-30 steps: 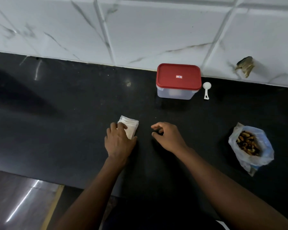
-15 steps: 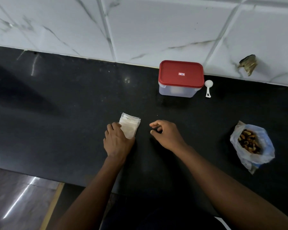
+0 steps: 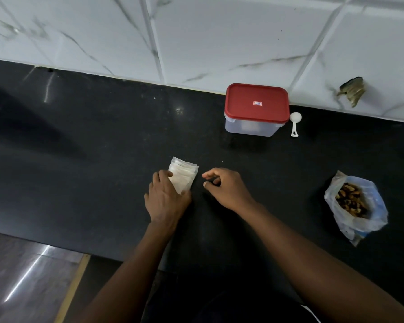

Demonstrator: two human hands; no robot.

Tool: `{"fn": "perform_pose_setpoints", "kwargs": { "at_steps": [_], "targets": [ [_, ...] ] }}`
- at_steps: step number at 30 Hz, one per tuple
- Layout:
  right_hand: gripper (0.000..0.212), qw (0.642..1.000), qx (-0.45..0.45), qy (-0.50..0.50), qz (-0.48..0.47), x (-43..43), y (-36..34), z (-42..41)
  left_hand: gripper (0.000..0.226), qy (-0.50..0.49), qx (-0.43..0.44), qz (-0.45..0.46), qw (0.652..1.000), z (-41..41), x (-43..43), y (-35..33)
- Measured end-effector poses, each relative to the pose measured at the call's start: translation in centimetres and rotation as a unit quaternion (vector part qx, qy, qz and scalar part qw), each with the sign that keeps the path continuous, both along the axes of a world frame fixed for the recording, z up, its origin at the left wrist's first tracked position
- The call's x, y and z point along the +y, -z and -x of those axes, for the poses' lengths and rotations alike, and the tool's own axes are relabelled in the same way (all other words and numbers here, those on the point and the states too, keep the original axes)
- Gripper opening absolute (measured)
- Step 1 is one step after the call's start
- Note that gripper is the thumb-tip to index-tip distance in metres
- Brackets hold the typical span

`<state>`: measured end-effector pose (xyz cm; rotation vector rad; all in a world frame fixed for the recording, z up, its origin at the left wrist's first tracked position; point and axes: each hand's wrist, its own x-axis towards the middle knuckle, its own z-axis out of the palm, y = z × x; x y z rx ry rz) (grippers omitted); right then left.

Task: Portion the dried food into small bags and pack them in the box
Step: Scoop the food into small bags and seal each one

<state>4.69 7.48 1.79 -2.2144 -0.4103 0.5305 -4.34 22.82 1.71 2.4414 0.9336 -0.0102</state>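
A small stack of clear little bags [image 3: 184, 175] lies on the black counter [image 3: 91, 148]. My left hand [image 3: 166, 198] rests flat on the stack's near end, fingers straight. Just to the right, my right hand [image 3: 226, 188] hovers with loosely curled fingers and holds nothing; it is apart from the stack. An open plastic bag of brown dried food [image 3: 353, 203] sits at the right. A clear box with a red lid [image 3: 256, 108] stands shut by the wall, with a white scoop [image 3: 294, 123] beside it.
White marble-look tiles [image 3: 219, 38] back the counter, with a chipped hole [image 3: 352, 90] at the right. The counter's front edge runs across the lower left, above a shiny floor [image 3: 28, 276].
My left hand has slid back a little, so more of the bag stack shows. My right hand stays beside it with hardly any change.
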Motion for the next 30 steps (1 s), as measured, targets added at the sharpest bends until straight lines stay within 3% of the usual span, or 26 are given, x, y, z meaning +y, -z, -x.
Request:
{"fn": "perform_pose_setpoints", "kwargs": {
  "at_steps": [4,10,14,18,26,30],
  "targets": [
    [0.019,0.999,0.027,0.014,-0.021,1.0,-0.2,0.1,0.067,0.001,-0.017,-0.009,1.000,0.3,0.1,-0.3],
    [0.024,0.964,0.219,0.112,-0.098,2.5,-1.5,0.1,0.072,0.032,-0.062,-0.026,0.997,0.5,-0.8,-1.1],
    [0.021,0.948,0.266,0.129,-0.116,2.1,-2.3,-0.2,0.076,0.073,-0.095,-0.016,0.993,0.3,-2.0,-1.2],
    [0.009,0.940,0.285,0.148,-0.120,0.1,-3.5,-0.8,0.085,0.114,-0.137,0.026,0.984,-0.3,-3.2,-0.8],
    [0.019,0.894,0.366,0.200,-0.166,-5.4,-5.2,-1.6,0.096,0.186,-0.144,0.122,0.964,-2.6,-5.7,-0.3],
    [0.028,0.881,0.374,0.217,-0.190,-8.3,-5.5,-1.5,0.094,0.221,-0.148,0.218,0.939,-3.6,-7.1,-0.8]
  ]
}}
